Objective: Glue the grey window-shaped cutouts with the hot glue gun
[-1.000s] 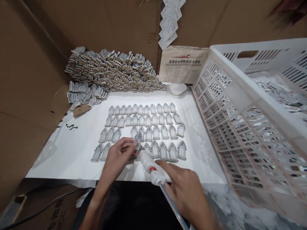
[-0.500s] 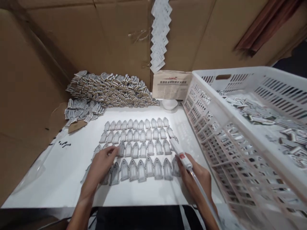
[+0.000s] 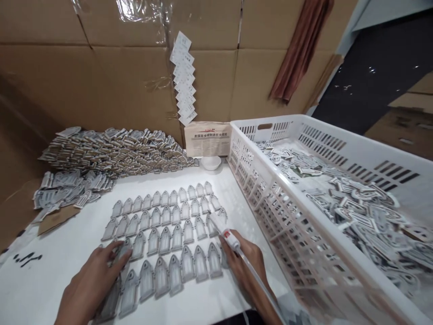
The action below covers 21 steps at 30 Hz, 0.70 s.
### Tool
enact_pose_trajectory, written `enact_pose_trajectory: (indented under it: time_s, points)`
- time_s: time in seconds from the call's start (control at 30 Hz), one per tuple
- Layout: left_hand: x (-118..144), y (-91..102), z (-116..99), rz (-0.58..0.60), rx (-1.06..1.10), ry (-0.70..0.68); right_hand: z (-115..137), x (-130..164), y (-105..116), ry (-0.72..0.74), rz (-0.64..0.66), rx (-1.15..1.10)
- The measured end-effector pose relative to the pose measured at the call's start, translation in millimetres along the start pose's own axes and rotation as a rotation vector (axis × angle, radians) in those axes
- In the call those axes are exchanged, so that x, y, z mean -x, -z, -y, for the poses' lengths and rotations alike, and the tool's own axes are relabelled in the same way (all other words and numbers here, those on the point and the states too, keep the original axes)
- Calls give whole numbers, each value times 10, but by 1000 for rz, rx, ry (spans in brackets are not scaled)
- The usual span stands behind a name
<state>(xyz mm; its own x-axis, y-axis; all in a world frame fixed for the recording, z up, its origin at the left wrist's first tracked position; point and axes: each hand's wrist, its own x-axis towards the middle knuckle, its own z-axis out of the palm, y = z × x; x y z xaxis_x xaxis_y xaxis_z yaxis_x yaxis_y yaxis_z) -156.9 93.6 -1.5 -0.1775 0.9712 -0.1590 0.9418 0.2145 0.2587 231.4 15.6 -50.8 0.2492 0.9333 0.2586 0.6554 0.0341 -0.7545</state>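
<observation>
The left hand [image 3: 91, 282] covers several arch-shaped pieces [image 3: 111, 298] at the near left; the white crate [image 3: 270, 198] runs off the right edge.

Grey arch-shaped tags [image 3: 164, 240] lying flat in four neat rows on the near white table, points facing far, white pen-like tool [image 3: 225, 230] with clear hose slanting across their right end
</observation>
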Motion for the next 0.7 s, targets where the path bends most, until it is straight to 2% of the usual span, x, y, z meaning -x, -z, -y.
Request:
enact_pose_trajectory:
  time_s: [0.17, 0.43, 0.6, 0.7]
  points:
    - [31, 82, -162, -87, 10, -10, 37, -11, 21, -34, 15, -33]
    - [-14, 30, -89, -192, 237, -1, 56, -28, 26, -52, 9, -69]
    - [18, 54, -170, -125, 283, 105, 66, -32, 28, -59, -4, -84]
    - [62, 62, -219, -156, 333, 136, 78, -39, 52, -59, 36, -89]
